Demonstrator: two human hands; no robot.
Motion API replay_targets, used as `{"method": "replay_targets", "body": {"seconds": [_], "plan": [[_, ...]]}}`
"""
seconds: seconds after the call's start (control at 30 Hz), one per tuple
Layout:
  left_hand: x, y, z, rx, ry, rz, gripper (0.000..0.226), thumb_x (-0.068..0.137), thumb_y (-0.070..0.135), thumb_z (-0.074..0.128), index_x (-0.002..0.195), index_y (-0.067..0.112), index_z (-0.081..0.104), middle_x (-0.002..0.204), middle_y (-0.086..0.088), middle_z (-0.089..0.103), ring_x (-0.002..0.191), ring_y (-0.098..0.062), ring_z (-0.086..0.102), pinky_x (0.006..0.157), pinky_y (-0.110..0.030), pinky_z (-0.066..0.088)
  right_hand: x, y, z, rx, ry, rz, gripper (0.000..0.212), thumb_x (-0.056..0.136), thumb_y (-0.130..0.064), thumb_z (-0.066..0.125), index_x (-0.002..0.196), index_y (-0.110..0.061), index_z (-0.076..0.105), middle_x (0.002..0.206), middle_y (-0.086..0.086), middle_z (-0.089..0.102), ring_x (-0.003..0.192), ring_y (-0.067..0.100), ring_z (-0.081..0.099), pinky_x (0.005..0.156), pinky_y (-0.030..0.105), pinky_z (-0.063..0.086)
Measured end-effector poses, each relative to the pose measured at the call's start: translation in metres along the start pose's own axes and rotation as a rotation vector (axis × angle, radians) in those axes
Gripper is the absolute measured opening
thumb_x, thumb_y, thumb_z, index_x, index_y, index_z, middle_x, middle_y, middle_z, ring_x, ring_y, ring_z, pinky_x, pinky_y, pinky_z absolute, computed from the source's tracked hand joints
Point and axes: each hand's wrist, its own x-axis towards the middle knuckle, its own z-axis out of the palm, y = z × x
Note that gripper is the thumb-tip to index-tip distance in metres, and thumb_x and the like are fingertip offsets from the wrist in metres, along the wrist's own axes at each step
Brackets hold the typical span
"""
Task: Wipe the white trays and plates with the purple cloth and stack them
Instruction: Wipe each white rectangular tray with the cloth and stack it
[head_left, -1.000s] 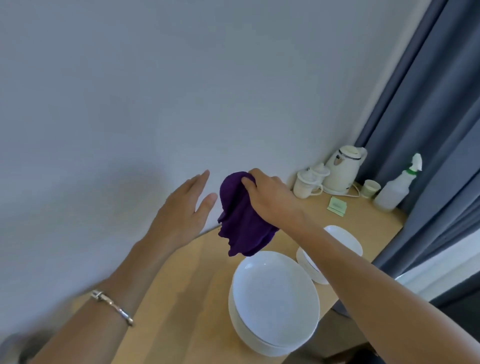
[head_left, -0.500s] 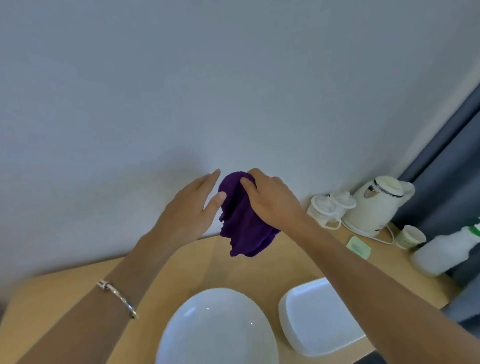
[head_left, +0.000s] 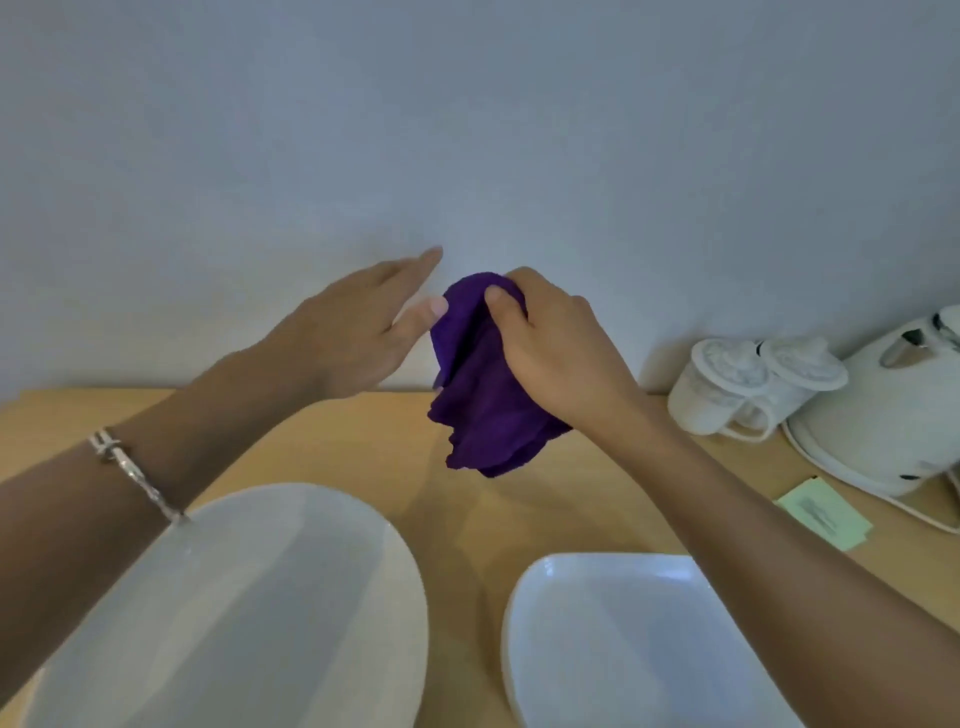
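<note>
Pale wall, wooden table (head_left: 363, 452): work looks barely begun. Right hand (head_left: 561, 353) holds the purple cloth (head_left: 483, 405) aloft behind the dishes, grip curled round it; left hand (head_left: 353, 322) is spread, thumb touching the cloth. Oval plate (head_left: 260, 597) and square tray (head_left: 623, 639) lie apart, side by side, neither being wiped nor stacked together.

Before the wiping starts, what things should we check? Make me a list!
1. Purple cloth in hand: ok, the right hand grips it above the table.
2. Left hand free: ok, open beside the cloth, holding nothing.
3. Oval plate ready: ok, face up on the table.
4. Rectangular tray clear of the plate: ok, bare table between them.
5. Cloth on a dish: not ok, it hangs in the air.
6. Dirt on the dishes: cannot tell.
</note>
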Motion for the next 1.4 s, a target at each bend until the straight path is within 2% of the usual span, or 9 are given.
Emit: {"method": "replay_targets", "body": {"seconds": [0.3, 0.6, 0.7, 0.8, 0.93, 1.1, 1.2, 1.3, 1.4], "plan": [[-0.081, 0.065, 0.045, 0.098, 0.217, 0.085, 0.059, 0.099, 0.052, 0.022, 0.153, 0.032, 0.005, 0.159, 0.003, 0.016, 0.146, -0.015, 0.014, 0.115, -0.034, 0.013, -0.092, 0.032, -0.015, 0.150, 0.260, -0.171, 0.028, 0.100, -0.029, 0.033, 0.095, -0.012, 0.055, 0.083, -0.006, 0.057, 0.073, 0.008, 0.052, 0.063, 0.025, 0.041], [-0.146, 0.113, 0.078, 0.059, 0.179, 0.086, 0.060, 0.100, 0.051, 0.021, 0.153, 0.029, 0.003, 0.160, 0.002, 0.013, 0.146, -0.013, 0.013, 0.115, -0.033, 0.012, -0.166, 0.074, -0.044, 0.395, 0.257, 0.089, 0.023, 0.096, -0.028, 0.041, 0.090, -0.013, 0.058, 0.088, 0.002, 0.061, 0.082, 0.020, 0.059, 0.079, 0.039, 0.051], [-0.150, 0.115, 0.099, 0.043, 0.139, 0.073, 0.060, 0.099, 0.053, 0.021, 0.152, 0.032, 0.003, 0.160, 0.004, 0.012, 0.146, -0.011, 0.011, 0.116, -0.033, 0.012, -0.186, 0.118, -0.052, 0.263, 0.205, 0.254, 0.028, 0.096, -0.029, 0.039, 0.101, -0.011, 0.060, 0.102, 0.008, 0.064, 0.095, 0.026, 0.061, 0.087, 0.043, 0.050], [-0.149, 0.117, 0.121, -0.004, 0.104, 0.078, 0.061, 0.099, 0.054, 0.022, 0.153, 0.032, 0.003, 0.160, 0.005, 0.012, 0.146, -0.010, 0.011, 0.117, -0.033, 0.013, -0.199, 0.146, -0.063, 0.017, 0.169, 0.333, 0.032, 0.098, -0.029, 0.035, 0.102, -0.007, 0.057, 0.101, 0.009, 0.061, 0.091, 0.025, 0.056, 0.075, 0.036, 0.042], [-0.148, 0.114, 0.142, -0.026, 0.086, 0.043, 0.062, 0.099, 0.051, 0.024, 0.153, 0.028, 0.002, 0.161, 0.002, 0.008, 0.147, -0.012, 0.006, 0.116, -0.031, 0.010, -0.197, 0.131, -0.061, -0.235, 0.111, 0.301, 0.026, 0.098, -0.032, 0.036, 0.096, -0.012, 0.052, 0.099, 0.008, 0.057, 0.091, 0.026, 0.052, 0.073, 0.032, 0.034], [-0.155, 0.099, 0.162, -0.037, 0.076, -0.049, 0.061, 0.101, 0.047, 0.025, 0.153, 0.025, 0.002, 0.161, 0.001, 0.002, 0.147, -0.012, 0.002, 0.117, -0.031, 0.008, -0.202, 0.091, -0.019, -0.447, -0.320, 0.241, 0.038, 0.096, -0.047, 0.040, 0.109, -0.015, 0.055, 0.097, 0.002, 0.054, 0.090, 0.022, 0.050, 0.074, 0.031, 0.037], [-0.162, 0.087, 0.171, -0.044, 0.060, -0.075, 0.060, 0.101, 0.045, 0.025, 0.153, 0.026, 0.002, 0.161, 0.003, 0.001, 0.147, -0.010, 0.001, 0.118, -0.034, 0.009, -0.192, 0.090, -0.033, -0.477, -0.277, 0.141, 0.034, 0.096, -0.043, 0.039, 0.113, -0.022, 0.061, 0.102, -0.003, 0.058, 0.087, 0.017, 0.052, 0.074, 0.030, 0.040], [-0.165, 0.080, 0.182, -0.157, 0.048, -0.072, 0.062, 0.101, 0.045, 0.027, 0.153, 0.024, 0.002, 0.161, 0.006, -0.001, 0.146, -0.006, -0.001, 0.116, -0.027, 0.006, -0.184, 0.115, -0.037, -0.386, -0.137, 0.114, 0.049, 0.090, -0.052, 0.047, 0.134, -0.029, 0.048, 0.131, -0.001, 0.047, 0.114, 0.021, 0.051, 0.090, 0.030, 0.040], [-0.161, 0.080, 0.193, -0.220, 0.049, -0.065, 0.063, 0.100, 0.046, 0.026, 0.153, 0.023, 0.000, 0.161, 0.007, -0.004, 0.146, -0.004, -0.003, 0.113, -0.021, 0.003, -0.197, 0.133, -0.002, -0.289, -0.230, 0.087, 0.074, 0.089, -0.060, 0.042, 0.151, -0.027, 0.018, 0.156, -0.002, 0.012, 0.145, 0.020, 0.015, 0.115, 0.034, 0.021]]}}
